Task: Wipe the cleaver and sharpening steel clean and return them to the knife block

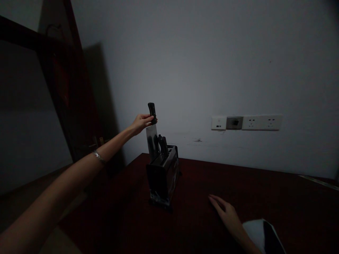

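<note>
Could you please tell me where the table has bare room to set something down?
Bare tabletop seems to lie between the knife block and the right hand, and along the wall below the sockets. It is crowded at the block's top, where the left hand holds a knife.

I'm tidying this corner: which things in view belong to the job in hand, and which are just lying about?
Seemingly part of the job:
wide-bladed knife, held by the left grip
knife block
the block's other handles
table beneath

Seemingly just there:
wall sockets
white-and-dark item, lower right, unclear
</note>
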### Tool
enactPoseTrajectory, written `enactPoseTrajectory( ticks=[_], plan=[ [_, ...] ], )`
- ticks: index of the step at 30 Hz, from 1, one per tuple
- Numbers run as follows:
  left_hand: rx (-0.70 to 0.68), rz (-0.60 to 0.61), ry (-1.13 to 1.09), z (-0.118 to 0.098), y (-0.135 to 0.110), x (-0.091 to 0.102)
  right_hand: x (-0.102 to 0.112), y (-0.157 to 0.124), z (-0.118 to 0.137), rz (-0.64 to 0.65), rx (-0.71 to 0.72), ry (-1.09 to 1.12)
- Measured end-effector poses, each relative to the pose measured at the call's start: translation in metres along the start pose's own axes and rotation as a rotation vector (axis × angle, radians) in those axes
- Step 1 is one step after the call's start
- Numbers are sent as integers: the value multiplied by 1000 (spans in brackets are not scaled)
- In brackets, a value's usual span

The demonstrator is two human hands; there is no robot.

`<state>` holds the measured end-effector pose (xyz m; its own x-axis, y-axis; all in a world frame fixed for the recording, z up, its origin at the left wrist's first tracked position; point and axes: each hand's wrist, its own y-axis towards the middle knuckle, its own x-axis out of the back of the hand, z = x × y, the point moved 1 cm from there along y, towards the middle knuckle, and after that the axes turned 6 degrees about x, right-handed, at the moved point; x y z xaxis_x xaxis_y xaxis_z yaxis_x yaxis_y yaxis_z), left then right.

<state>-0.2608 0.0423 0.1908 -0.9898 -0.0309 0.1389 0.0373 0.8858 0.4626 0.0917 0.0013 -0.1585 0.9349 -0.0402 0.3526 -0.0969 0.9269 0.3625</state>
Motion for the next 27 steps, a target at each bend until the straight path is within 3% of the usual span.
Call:
enactPoseTrajectory(
  ticks=[27],
  plan=[
    [64,-6,-47,20,-9,-4,2,-2,6,-2,-1,-4]
  ],
)
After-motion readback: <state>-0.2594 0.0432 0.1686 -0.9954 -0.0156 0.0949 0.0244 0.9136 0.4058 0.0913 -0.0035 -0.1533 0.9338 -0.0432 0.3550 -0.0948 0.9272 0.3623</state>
